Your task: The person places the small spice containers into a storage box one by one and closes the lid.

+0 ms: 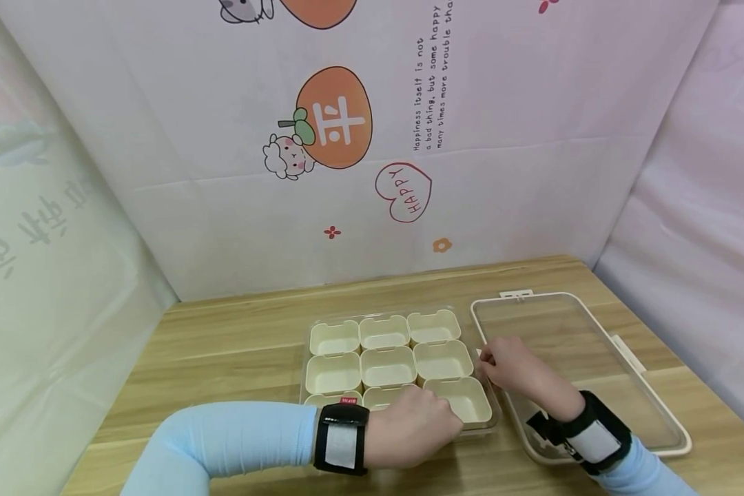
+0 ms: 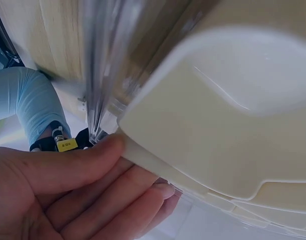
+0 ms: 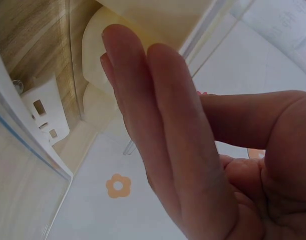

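A clear box [image 1: 494, 421] holds several cream cups [image 1: 389, 366] set in rows. My left hand [image 1: 412, 427] is at the front of the box. In the left wrist view, its thumb and fingers pinch the rim of one cream cup [image 2: 213, 150]; that looks like the front right cup [image 1: 468, 403]. My right hand [image 1: 521, 365] is at the box's right side, its fingertips close to the wall. In the right wrist view, its fingers [image 3: 168, 100] are nearly straight and hold nothing visible; whether they touch the box I cannot tell.
A clear lid [image 1: 576, 351] with a cream rim and clips lies on the wooden table [image 1: 223, 358], right of the box and under my right forearm. A printed white cloth [image 1: 502, 193] hangs behind the table, with more cloth at both sides.
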Demonstrator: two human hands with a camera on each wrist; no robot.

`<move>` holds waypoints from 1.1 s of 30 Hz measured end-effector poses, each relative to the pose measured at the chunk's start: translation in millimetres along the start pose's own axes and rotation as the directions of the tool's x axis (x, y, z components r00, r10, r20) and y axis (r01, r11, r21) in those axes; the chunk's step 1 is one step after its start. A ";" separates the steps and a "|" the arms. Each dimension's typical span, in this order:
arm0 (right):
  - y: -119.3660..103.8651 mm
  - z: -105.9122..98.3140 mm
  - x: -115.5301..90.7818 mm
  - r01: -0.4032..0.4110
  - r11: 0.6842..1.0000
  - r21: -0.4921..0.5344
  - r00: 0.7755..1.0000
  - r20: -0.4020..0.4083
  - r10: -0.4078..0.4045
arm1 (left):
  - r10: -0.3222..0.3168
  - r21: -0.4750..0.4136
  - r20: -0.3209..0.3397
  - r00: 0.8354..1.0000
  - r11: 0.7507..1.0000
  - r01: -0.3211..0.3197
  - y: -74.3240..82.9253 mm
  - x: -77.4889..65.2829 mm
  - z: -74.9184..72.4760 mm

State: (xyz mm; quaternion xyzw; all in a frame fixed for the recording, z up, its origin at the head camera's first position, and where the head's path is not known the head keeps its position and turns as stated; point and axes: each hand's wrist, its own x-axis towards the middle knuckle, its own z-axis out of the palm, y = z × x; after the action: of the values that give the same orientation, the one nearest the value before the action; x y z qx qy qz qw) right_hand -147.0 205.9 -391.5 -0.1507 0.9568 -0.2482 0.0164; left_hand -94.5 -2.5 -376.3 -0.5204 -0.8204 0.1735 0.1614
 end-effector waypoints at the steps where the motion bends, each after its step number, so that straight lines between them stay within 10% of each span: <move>1: 0.2 0.0 0.1 0.001 1.000 0.001 1.000 0.002 -0.001 | 0.002 -0.001 -0.002 1.000 1.000 -0.002 0.0 0.1 0.2; 33: 2.0 0.8 1.0 0.015 1.000 0.002 1.000 -0.010 -0.015 | 0.058 -0.067 0.057 0.997 0.996 -0.054 -7.2 -4.1 -1.4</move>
State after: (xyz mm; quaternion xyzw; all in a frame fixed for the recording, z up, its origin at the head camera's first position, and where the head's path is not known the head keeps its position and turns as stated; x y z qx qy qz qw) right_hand -148.4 206.8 -393.1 -0.1567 0.9554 -0.2500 0.0098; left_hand -97.9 -9.0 -372.1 -0.5428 -0.8151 0.1665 0.1152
